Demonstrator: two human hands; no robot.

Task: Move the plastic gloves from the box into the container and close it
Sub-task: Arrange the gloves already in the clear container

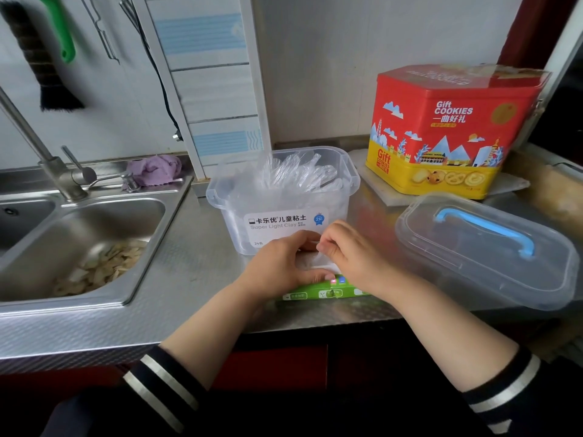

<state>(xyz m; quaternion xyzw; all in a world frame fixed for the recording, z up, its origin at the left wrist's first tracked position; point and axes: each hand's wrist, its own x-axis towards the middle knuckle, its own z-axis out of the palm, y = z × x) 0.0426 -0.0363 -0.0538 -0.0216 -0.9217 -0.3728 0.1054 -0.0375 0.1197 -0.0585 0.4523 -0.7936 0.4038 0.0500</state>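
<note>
Since the gloves (318,263) look filmy and slippery, we judge right hand (350,250) pinches best low-centre while left hand (284,263) grips the box (328,291).

A home kitchen: steel sink (94,228) with tap (47,159), counter (195,257), hanging brush (41,58)

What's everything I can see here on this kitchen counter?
Container: one, clear, open, mid-counter, gloves inside.
Plastic gloves: a bunch, clear, in the container.
Box: one, green, at the counter's front edge.
Lid: one, clear with blue handle, right of the container.
Cookie tin: one, red and yellow, back right.
Sink: one, steel, left, scraps inside.
Tap: one, steel, behind the sink.
Cloth: one, purple, by the tap.
Brush: one, dark, on the wall.
Left hand: holds the box.
Right hand: pinches a glove.
</note>
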